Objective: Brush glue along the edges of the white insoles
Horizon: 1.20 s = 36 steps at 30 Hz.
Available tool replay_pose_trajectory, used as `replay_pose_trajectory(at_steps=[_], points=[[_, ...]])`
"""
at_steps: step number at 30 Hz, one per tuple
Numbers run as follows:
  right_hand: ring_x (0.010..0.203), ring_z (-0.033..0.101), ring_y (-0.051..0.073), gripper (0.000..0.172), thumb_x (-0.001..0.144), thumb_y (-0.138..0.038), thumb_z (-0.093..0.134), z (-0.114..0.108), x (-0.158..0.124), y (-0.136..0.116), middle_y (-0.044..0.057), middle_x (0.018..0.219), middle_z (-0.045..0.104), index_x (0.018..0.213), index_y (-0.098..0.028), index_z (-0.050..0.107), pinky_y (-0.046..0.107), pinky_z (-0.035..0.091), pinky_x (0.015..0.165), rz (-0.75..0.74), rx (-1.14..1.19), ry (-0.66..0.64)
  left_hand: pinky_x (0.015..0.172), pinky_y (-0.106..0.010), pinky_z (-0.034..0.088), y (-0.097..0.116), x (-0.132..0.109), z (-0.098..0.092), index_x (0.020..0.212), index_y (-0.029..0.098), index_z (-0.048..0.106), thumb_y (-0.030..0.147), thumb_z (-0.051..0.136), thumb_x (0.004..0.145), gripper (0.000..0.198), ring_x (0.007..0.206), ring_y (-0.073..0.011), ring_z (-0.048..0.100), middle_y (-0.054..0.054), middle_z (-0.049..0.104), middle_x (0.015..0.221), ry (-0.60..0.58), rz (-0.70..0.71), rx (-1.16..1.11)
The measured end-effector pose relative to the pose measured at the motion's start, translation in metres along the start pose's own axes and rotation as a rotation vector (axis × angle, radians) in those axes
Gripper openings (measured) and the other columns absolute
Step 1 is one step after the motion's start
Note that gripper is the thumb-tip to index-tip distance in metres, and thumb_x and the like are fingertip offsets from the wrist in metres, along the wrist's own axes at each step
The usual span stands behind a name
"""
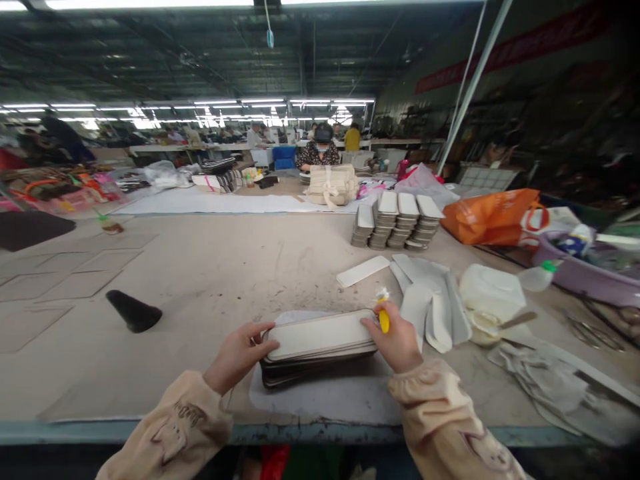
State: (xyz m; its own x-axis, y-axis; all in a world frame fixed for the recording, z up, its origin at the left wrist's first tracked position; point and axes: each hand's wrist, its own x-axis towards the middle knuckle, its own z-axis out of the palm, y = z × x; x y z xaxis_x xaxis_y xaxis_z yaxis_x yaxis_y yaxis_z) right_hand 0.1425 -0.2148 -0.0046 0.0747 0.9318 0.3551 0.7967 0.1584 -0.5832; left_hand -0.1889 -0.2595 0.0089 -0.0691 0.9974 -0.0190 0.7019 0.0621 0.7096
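A stack of long, rounded-corner white panels with dark edges lies in front of me, its top panel [320,335] facing up. My left hand [240,353] grips the left end of that panel, thumb on its face and index finger at the far corner. At the right end, my right hand [397,337] presses its thumb on the panel while also holding a small yellow-handled brush [383,319] with whitish bristles pointing up and away. Beneath the stack is a white sheet [340,400]. A single white strip [363,271] lies beyond my right hand, beside loose grey-white pieces [430,297].
Tall piles of panels [395,220] stand at back right, near an orange bag [490,217]. To the right are a cut-open plastic jug [493,293], scissors [593,330], a crumpled cloth [540,377] and a purple basin [585,267]. A black cone-like object [133,311] lies left. A co-worker [320,150] sits opposite.
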Motion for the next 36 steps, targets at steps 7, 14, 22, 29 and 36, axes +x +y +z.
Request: replay_pose_trajectory(at_steps=[7,14,22,29,36], points=[[0.069,0.066,0.022,0.023,0.078,-0.042,0.057,-0.001,0.002,-0.002,0.000,0.080,0.068,0.093,-0.026,0.052,0.034,0.050,0.067,0.053,0.091,0.004,0.062,-0.028,0.041,0.001,0.000,0.002,0.105,0.024,0.071,0.055,0.066,0.069,0.048,0.066,-0.0168,0.054,0.001,0.056,0.072,-0.018,-0.026,0.005],[0.065,0.066,0.022,0.025,0.077,-0.046,0.058,0.001,0.000,0.002,-0.001,0.077,0.069,0.093,-0.026,0.055,0.032,0.051,0.063,0.036,0.112,0.027,0.063,-0.028,0.043,0.005,-0.002,0.002,0.101,0.023,0.073,0.050,0.071,0.066,0.044,0.066,-0.0160,0.054,0.001,0.057,0.070,0.031,-0.036,-0.016],[0.064,0.067,0.021,0.035,0.073,-0.055,0.063,0.014,-0.001,0.022,-0.002,0.079,0.070,0.094,-0.027,0.058,0.030,0.050,0.059,0.041,0.086,0.062,0.076,-0.030,0.052,0.005,-0.026,-0.002,0.103,0.019,0.069,0.033,0.056,0.085,0.027,0.080,-0.0152,0.061,-0.008,0.063,0.099,0.416,0.229,0.007],[0.067,0.067,0.022,0.039,0.073,-0.059,0.061,0.012,-0.002,0.019,0.000,0.084,0.070,0.093,-0.026,0.058,0.031,0.050,0.061,0.017,0.082,0.097,0.093,-0.041,0.051,0.006,-0.047,0.010,0.105,0.022,0.069,0.022,0.059,0.085,0.022,0.107,-0.0229,0.058,-0.010,0.068,0.107,0.301,0.647,0.335],[0.069,0.068,0.022,0.035,0.075,-0.055,0.062,0.012,-0.003,0.019,-0.001,0.082,0.069,0.096,-0.027,0.057,0.031,0.051,0.064,0.025,0.112,0.069,0.092,-0.037,0.053,0.000,-0.045,0.017,0.106,0.021,0.068,0.021,0.056,0.088,0.022,0.095,-0.0183,0.064,-0.008,0.072,0.100,0.287,0.726,0.402]])
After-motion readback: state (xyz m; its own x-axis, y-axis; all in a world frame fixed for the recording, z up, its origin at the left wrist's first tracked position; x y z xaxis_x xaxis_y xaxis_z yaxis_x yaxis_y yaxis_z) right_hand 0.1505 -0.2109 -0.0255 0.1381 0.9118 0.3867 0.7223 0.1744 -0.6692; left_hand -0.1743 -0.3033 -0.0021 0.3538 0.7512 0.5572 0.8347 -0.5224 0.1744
